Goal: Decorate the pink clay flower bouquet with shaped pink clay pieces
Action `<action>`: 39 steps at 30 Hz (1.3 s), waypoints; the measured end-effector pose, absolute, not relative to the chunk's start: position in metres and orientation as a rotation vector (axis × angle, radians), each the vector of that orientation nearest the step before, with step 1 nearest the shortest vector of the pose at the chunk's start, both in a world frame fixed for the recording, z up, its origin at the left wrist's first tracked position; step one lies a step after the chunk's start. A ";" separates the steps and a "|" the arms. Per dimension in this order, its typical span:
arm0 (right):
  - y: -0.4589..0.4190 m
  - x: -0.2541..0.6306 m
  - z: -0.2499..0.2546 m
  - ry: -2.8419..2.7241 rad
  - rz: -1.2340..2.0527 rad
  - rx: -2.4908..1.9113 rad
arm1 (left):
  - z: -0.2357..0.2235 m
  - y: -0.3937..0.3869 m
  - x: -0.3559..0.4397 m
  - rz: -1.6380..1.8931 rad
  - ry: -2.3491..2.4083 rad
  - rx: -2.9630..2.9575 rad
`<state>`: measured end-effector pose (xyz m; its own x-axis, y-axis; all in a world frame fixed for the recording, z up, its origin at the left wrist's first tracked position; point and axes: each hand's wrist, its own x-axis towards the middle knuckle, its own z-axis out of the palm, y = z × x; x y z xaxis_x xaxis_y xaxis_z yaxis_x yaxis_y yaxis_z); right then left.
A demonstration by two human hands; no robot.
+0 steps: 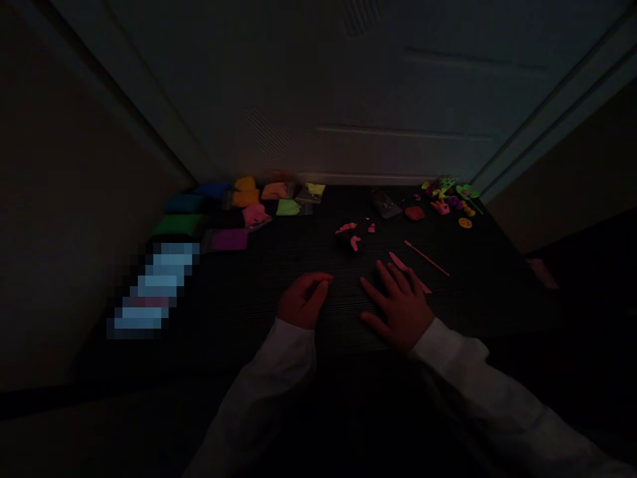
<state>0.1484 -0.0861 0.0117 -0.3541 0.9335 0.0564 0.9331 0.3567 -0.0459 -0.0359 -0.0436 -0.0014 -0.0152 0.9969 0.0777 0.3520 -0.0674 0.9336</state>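
Note:
My left hand point(302, 302) is closed above the dark table, with thumb and forefinger tips brought together. Whatever may lie in that pinch is hidden. Palm down and fingers spread, my right hand point(399, 307) rests on or just over the tabletop. A pink flat modelling knife point(397, 260) lies partly behind its fingers. Beyond that hand is a thin pink stick tool point(426, 258). Ahead of both hands lie a curved pink clay piece point(354, 243), a longer pink clay piece point(347, 228) and a small pink bit point(371, 228).
Bagged clay lines the left and back, including a purple packet point(231, 239), a green packet point(180, 224) and an orange packet point(245, 198). A pixelated bright panel point(162, 282) is at left. Small colourful shapes point(442, 192) crowd the back right corner. A pale panel point(298, 86) rises behind.

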 end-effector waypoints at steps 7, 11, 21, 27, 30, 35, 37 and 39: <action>-0.084 0.148 0.011 -2.553 0.022 -1.709 | -0.002 -0.043 -0.036 1.083 1.478 1.533; -0.085 0.146 0.012 -2.582 0.048 -1.672 | -0.003 -0.043 -0.036 1.082 1.463 1.527; -0.086 0.145 0.011 -2.607 0.067 -1.615 | -0.002 -0.044 -0.036 1.082 1.470 1.516; -0.084 0.144 0.010 -2.550 0.044 -1.689 | -0.001 -0.044 -0.036 1.082 1.467 1.537; -0.084 0.143 0.011 -2.603 0.085 -1.617 | -0.001 -0.044 -0.036 1.092 1.468 1.545; -0.084 0.142 0.011 -2.545 0.036 -1.695 | -0.001 -0.044 -0.036 1.084 1.471 1.560; -0.084 0.142 0.009 -2.608 0.059 -1.611 | -0.001 -0.044 -0.036 1.083 1.471 1.563; -0.082 0.143 0.008 -2.598 0.044 -1.620 | -0.001 -0.044 -0.036 1.087 1.473 1.548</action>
<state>0.1432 -0.0822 0.0083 -0.4378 0.8976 0.0521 0.8953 0.4405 -0.0659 -0.0360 -0.0438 -0.0009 -0.0121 0.9957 0.0920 0.3815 -0.0805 0.9208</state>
